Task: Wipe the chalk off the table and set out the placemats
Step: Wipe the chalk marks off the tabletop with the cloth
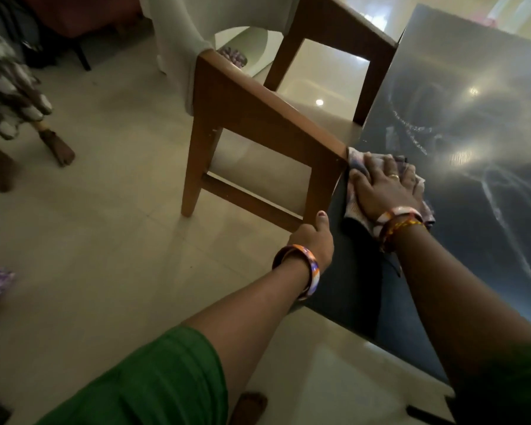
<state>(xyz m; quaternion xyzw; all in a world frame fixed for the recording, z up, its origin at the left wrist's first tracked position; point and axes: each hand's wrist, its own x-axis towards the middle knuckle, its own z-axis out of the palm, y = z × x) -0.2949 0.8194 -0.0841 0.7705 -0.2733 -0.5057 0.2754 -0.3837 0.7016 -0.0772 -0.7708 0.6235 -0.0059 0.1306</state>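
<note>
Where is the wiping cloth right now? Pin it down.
In the head view, the patterned cloth lies flat under the right hand on the dark table, at its near-left edge beside the wooden chair.

Dark glossy table (pixel 472 240) bears chalk smears (pixel 500 210) and a cloth (pixel 354 207).

- Ahead and right of the right hand (pixel 383 185), the dark table (pixel 478 210) lies open, streaked with chalk (pixel 503 216).
- Left of that hand, the wooden chair (pixel 258 118) touches the table edge.
- The left hand (pixel 314 237) grips that edge, close beside the chair leg.
</note>
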